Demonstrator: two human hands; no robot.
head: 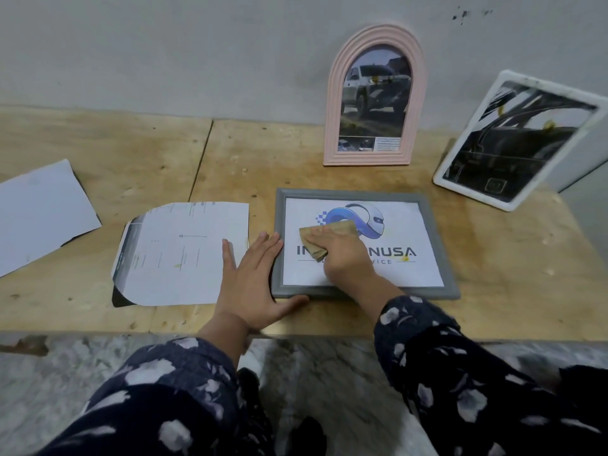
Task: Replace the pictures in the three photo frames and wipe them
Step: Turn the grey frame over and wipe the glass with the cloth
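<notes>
A grey photo frame (441, 245) lies flat on the wooden table, holding a white logo picture with a blue helmet. My right hand (345, 255) presses a tan cloth (316, 240) onto its glass. My left hand (253, 278) lies flat with fingers spread against the frame's left edge and lower left corner. A pink arched frame (332, 126) with a truck photo stands against the wall behind. A white frame (473, 192) with a dark car photo leans at the right.
Two loose paper pictures lie face down to the left: an arch-cut sheet (184, 255) and a rectangular sheet (42, 212) at the far left. The table's front edge (98, 332) runs just below my wrists. The grey wall is close behind.
</notes>
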